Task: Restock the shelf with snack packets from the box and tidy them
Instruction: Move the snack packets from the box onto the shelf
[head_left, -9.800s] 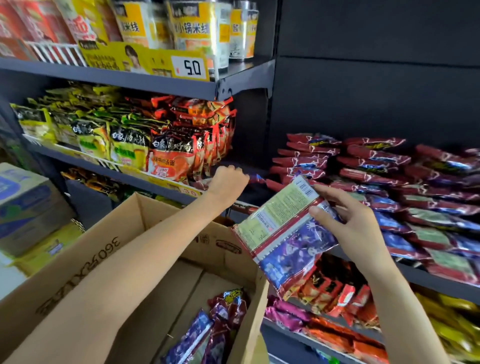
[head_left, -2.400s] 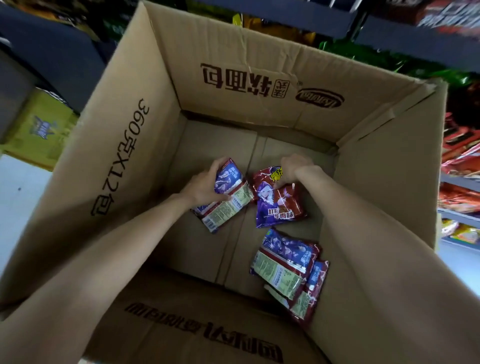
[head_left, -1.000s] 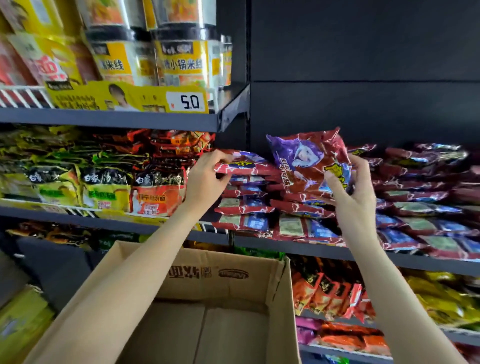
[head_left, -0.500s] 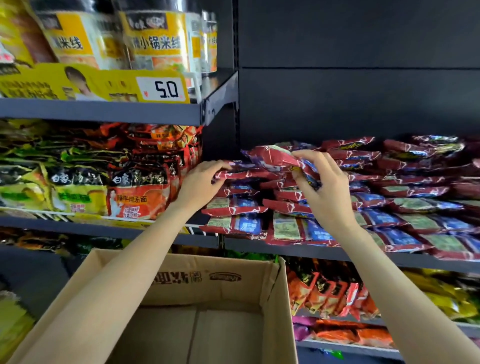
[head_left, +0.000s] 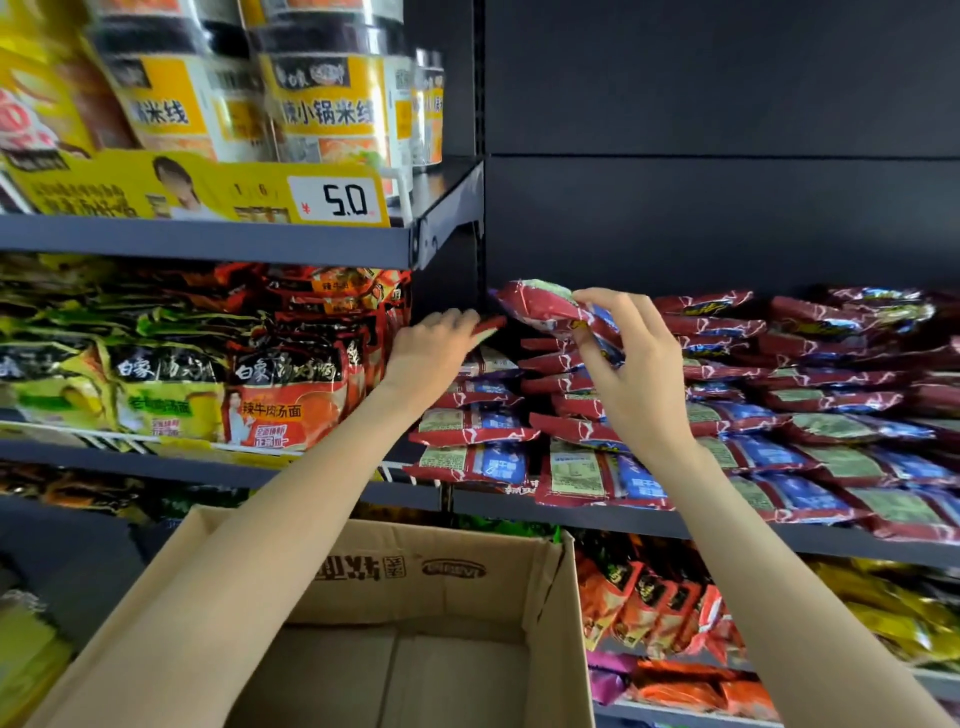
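Stacks of red and blue snack packets (head_left: 470, 426) fill the dark shelf (head_left: 613, 517) at mid-height. My right hand (head_left: 631, 374) grips one red packet (head_left: 540, 306) by its near edge and holds it flat over the second stack from the left. My left hand (head_left: 434, 348) rests on the top packet (head_left: 488, 325) of the leftmost stack, fingers closed on its edge. The open cardboard box (head_left: 447, 566) sits below my arms; the part of its floor that shows is bare.
Noodle bags (head_left: 280, 395) fill the shelf to the left, with noodle cups (head_left: 322, 104) and a yellow 5.0 price tag (head_left: 337, 200) above. Orange packets (head_left: 649, 603) stand on the shelf below. A dark back panel (head_left: 727, 156) rises above the stacks.
Both hands took packets from the box and lifted them to the shelf. In the last second my right hand turned its packet flat and lowered it over the stack; my left hand pushed its packet further in.
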